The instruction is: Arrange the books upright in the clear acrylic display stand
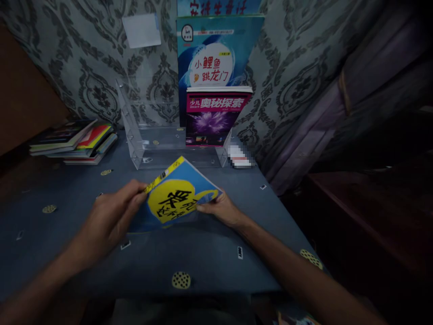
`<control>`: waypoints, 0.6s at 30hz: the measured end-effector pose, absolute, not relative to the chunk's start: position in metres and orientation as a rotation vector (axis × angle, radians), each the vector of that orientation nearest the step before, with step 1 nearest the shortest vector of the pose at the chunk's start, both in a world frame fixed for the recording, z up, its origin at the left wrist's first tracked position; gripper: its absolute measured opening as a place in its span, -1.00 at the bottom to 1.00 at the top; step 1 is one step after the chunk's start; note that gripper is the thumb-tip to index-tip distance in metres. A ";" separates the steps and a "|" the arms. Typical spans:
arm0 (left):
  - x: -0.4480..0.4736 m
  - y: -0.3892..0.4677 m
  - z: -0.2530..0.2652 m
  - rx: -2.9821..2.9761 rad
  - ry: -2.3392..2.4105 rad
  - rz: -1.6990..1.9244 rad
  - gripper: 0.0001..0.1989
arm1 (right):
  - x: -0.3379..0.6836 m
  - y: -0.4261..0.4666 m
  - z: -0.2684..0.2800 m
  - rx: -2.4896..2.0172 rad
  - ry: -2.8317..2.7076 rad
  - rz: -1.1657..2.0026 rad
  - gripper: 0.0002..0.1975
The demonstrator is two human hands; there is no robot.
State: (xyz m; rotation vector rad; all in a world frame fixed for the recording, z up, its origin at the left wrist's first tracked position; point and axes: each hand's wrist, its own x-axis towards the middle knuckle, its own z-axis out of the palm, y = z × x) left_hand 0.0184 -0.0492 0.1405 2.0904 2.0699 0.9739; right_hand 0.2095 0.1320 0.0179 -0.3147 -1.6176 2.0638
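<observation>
Both my hands grip a blue book with a yellow shape and black lettering on its cover, tilted above the table. My left hand pinches it along the yellow spine at the left. At the opposite edge my right hand holds it, thumb on the cover. Just beyond the book stands a clear tiered display rack. A magenta magazine rests upright on the rack's lower right side. Behind that rises a teal book with a fish drawing, and the top of another blue book shows above it.
A loose stack of books lies at the table's left back. Right of the rack is a small white item, blurred out. The dark blue cloth covers the table; its right edge drops beside a purple curtain. Patterned wallpaper stands behind.
</observation>
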 end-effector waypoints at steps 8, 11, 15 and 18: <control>-0.030 0.016 0.126 1.535 1.726 0.794 -0.50 | 0.211 0.117 0.025 -0.387 -1.498 2.352 -0.50; -0.041 0.030 0.098 1.363 1.691 0.775 -0.46 | 0.208 0.125 0.023 -0.532 -1.569 2.310 -0.52; -0.046 0.039 0.067 1.280 1.725 0.790 -0.45 | 0.204 0.139 0.014 -0.697 -1.569 2.093 -0.54; -0.044 0.042 0.052 1.467 1.851 0.747 -0.52 | 0.202 0.149 0.005 -0.779 -1.565 1.879 -0.55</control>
